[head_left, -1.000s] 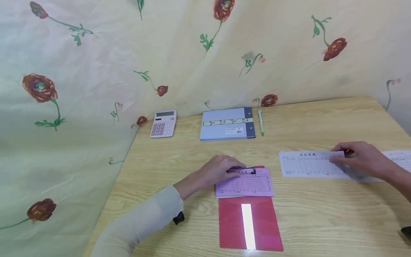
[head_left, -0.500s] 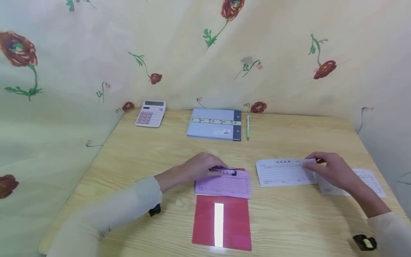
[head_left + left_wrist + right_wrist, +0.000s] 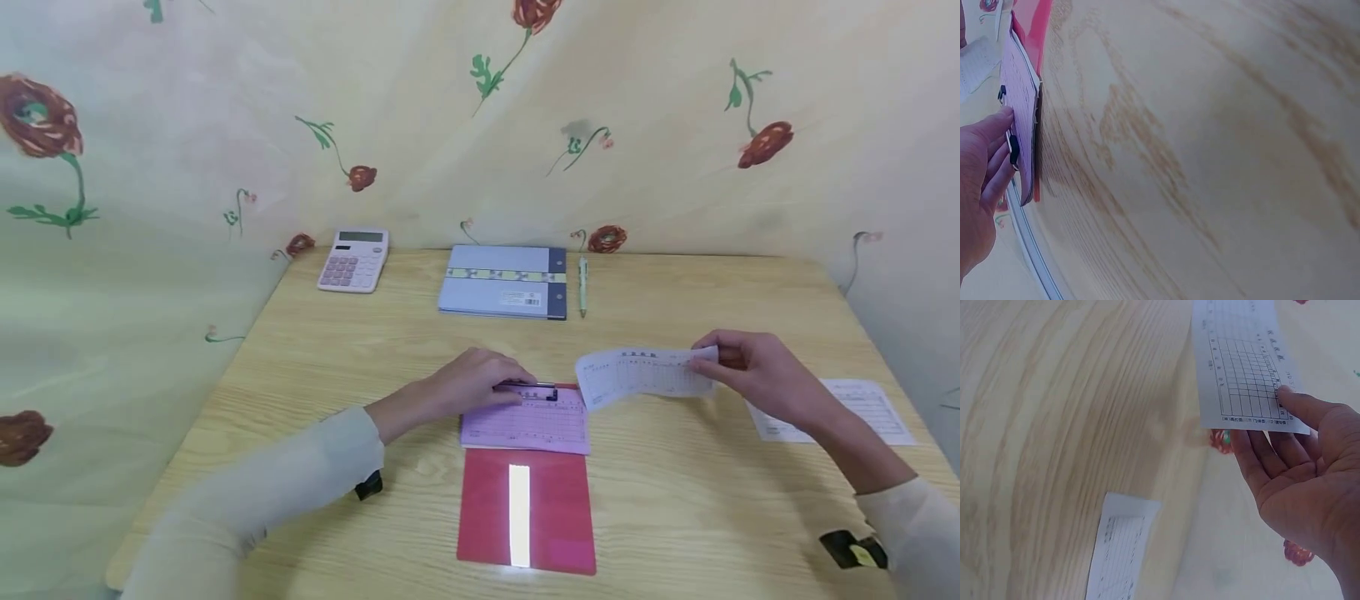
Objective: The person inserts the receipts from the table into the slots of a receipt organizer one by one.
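My left hand (image 3: 477, 383) grips the metal clip (image 3: 542, 392) at the top of a red clipboard (image 3: 525, 517), thumb in front. Purple printed slips (image 3: 517, 427) lie under the clip, with a white edge showing below them. Between thumb and fingers, my right hand (image 3: 765, 375) pinches the right end of a white printed slip (image 3: 637, 373), held above the table and curving. Its left end is beside the clipboard's top right corner. In the right wrist view the thumb lies on the face of this slip (image 3: 1244, 375), fingers behind. The left wrist view shows the purple slips (image 3: 1020, 106) edge-on.
Another white printed slip (image 3: 870, 408) lies on the table behind my right wrist. Along the back stand a pink calculator (image 3: 355, 262), a blue binder (image 3: 498, 282) and a green pen (image 3: 582, 287). A flowered cloth (image 3: 420, 125) hangs behind the table.
My right hand has lifted the white slip off the table and brought it left, close to the clipboard. The other white slip stays behind. My left hand keeps its grip; the head view has shifted.
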The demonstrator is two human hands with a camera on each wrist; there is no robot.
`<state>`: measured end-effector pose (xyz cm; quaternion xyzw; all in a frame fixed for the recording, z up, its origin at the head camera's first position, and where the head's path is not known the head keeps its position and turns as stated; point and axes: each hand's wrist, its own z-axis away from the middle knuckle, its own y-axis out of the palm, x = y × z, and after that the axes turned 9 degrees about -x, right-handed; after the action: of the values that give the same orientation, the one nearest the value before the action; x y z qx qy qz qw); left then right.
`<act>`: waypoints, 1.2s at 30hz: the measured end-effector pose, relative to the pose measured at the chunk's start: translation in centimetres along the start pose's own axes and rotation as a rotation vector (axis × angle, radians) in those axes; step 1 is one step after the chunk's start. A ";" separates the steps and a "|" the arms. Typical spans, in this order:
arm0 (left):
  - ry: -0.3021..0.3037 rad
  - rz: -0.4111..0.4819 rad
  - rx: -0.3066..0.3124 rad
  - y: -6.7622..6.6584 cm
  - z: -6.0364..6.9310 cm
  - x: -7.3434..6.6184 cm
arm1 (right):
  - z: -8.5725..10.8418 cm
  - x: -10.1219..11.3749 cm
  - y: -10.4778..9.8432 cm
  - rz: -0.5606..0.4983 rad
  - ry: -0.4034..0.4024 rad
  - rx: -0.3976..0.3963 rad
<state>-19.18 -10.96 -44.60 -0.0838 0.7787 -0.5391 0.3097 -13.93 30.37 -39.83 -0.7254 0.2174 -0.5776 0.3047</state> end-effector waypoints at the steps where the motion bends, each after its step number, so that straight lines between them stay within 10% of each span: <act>1: -0.003 -0.001 -0.001 0.1 -0.2 0.0 | -0.1 0.2 -0.2 -0.011 0.005 0.013; 21: 0.017 -0.006 -0.003 0.5 -0.8 0.1 | -0.3 4.2 1.0 -0.216 -0.005 0.111; 36: -0.007 -0.007 0.020 0.0 -0.6 0.1 | -0.3 8.3 3.4 -0.612 -0.308 0.567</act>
<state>-19.63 -10.53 -44.54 -0.0853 0.7719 -0.5475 0.3116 -12.16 22.33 -36.30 -0.7217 -0.2226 -0.5631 0.3355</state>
